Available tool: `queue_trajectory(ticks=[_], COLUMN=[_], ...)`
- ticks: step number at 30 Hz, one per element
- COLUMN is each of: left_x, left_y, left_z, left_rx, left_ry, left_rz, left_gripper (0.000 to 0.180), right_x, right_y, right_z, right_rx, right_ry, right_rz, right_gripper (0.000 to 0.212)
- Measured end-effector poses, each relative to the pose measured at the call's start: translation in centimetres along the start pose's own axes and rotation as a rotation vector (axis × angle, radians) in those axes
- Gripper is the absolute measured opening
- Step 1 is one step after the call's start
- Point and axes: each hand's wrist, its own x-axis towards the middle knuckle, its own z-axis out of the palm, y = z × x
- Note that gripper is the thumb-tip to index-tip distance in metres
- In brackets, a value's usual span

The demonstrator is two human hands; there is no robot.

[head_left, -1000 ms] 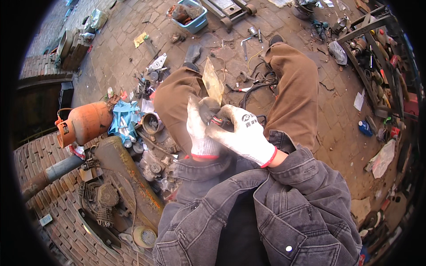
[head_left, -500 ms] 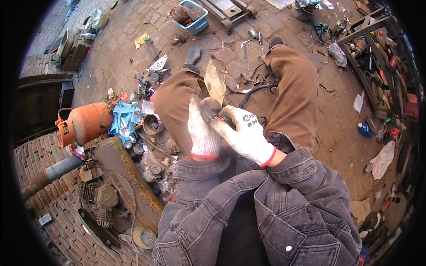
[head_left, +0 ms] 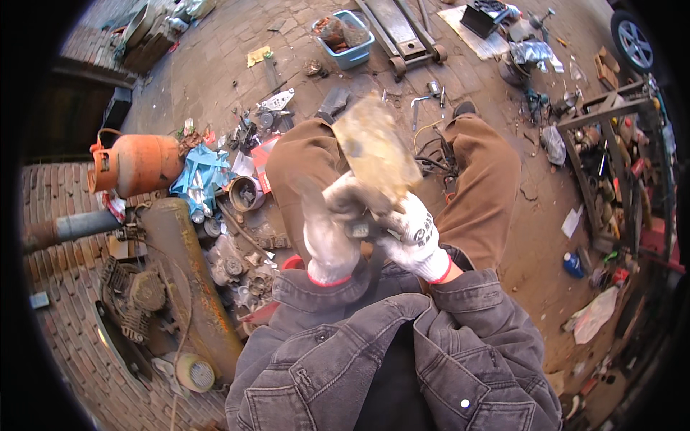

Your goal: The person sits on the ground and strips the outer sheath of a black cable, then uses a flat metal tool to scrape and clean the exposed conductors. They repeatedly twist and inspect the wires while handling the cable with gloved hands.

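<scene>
Both my hands wear white knitted gloves with red cuffs and are close together between my knees. A stained yellowish flat piece [head_left: 377,147], blurred and like a worn sheet or rag, stands up from the gloved fingers. Its lower edge meets the fingers of my right hand [head_left: 420,241], which are closed around it. My left hand [head_left: 329,244] is curled beside the right, its fingers smeared by motion. Between the palms shows a small dark part [head_left: 359,230], too blurred to name; the gloves cover most of it.
At left lie an orange gas cylinder [head_left: 147,164], a blue plastic bag [head_left: 201,176] and a rusty tank [head_left: 188,276]. A blue basin [head_left: 352,54] and a floor jack [head_left: 406,36] are ahead. A metal rack [head_left: 611,115] full of parts stands at right.
The yellowish piece has turned from a narrow view to a broad face and shifted right. My hands have drawn nearer my body, and the view has shifted.
</scene>
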Motion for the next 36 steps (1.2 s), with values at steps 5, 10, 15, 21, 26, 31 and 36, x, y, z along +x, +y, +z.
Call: queue_trajectory(ticks=[5,10,15,21,26,31,36], left_x=[-1.3,-1.6,-1.4,-1.5,0.1,1.9,1.7], left_y=[0.0,0.5,0.3,-0.1,-0.9,-2.7,-3.6], left_z=[1.4,1.3,1.4,1.2,-0.2,-1.7,-2.9], left_rx=[0.243,0.396,0.384,0.315,0.287,-0.057,-0.080], left_ry=[-0.155,-0.208,-0.204,-0.183,0.003,0.209,0.129], left_rz=[0.072,0.095,0.091,0.084,0.046,-0.198,-0.201], left_gripper=[0.106,0.109,0.109,0.102,0.080,0.055,0.038], right_x=[1.5,2.5,2.8,2.0,-1.3,-3.5,-4.0], right_y=[-2.9,-3.4,-3.9,-3.7,-1.7,-0.8,-0.8], right_z=[-1.0,-0.9,-1.5,-1.3,0.4,0.3,0.4], right_rx=[0.423,0.362,0.377,0.415,-0.024,0.421,0.204], right_ry=[0.036,0.044,-0.016,-0.030,0.049,-0.391,-0.358], right_rz=[0.182,0.085,0.129,0.097,0.074,0.857,0.666], right_gripper=[0.025,0.017,0.027,0.031,0.026,0.027,0.024])
